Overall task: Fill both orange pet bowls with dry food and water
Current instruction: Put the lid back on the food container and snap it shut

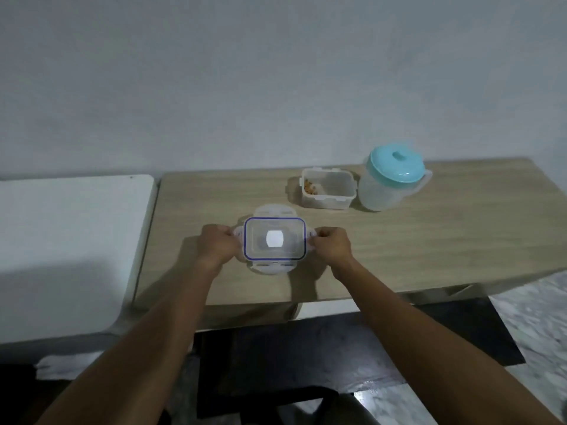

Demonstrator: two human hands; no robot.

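A clear plastic container lid (275, 240) with a blue seal and four flaps sits over the wooden table (214, 194), near its front. My left hand (216, 245) pinches its left flap and my right hand (329, 245) pinches its right flap. Behind it stands an open clear food container (327, 188) with a little dry food in its left end. To the right of that stands a clear water jug (389, 179) with a turquoise lid. No orange bowl is in view.
A white surface (67, 240) adjoins the table on the left. A pale wall rises behind both. Below the table's front edge lie a dark mat (337, 348) and marbled floor (537, 317) at the right.
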